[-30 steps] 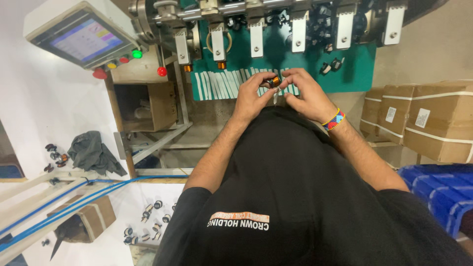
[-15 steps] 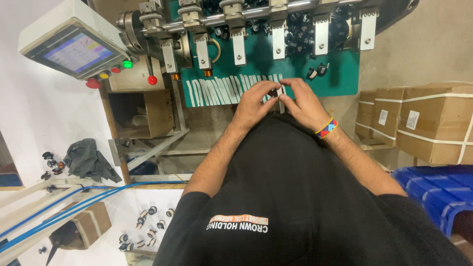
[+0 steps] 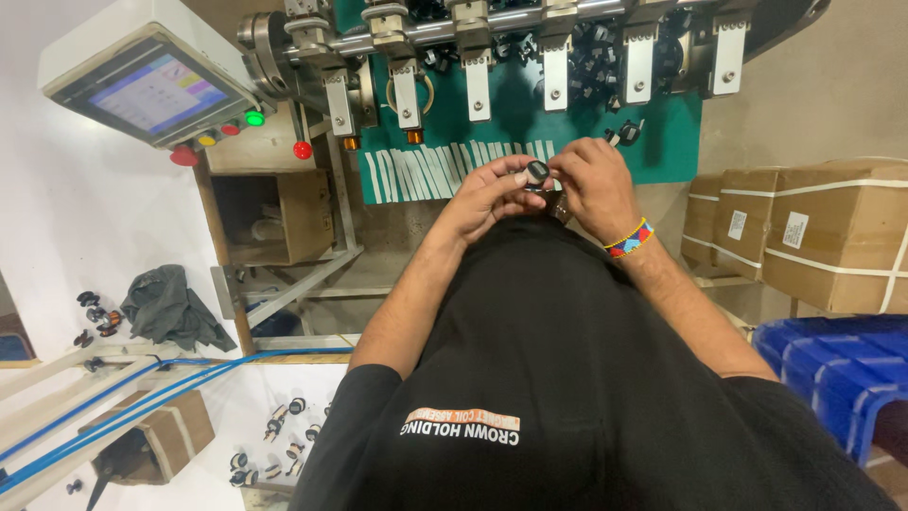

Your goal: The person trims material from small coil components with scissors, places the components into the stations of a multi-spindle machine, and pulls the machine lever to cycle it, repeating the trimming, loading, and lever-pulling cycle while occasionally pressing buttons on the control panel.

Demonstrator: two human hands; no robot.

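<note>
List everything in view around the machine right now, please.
machine heads: a row, silver, top
green panel: one, behind the heads
white strips: a row, panel's lower edge
control screen: one, grey, top left
cardboard boxes: several, brown, right
crates: blue, lower right
cloth: one, grey, left
loose parts: several, dark, lower left
small round part: one, black and silver, between both hands
bracelet: one, beaded, multicoloured, right wrist
left hand: pinching the part
right hand: pinching the part
</note>
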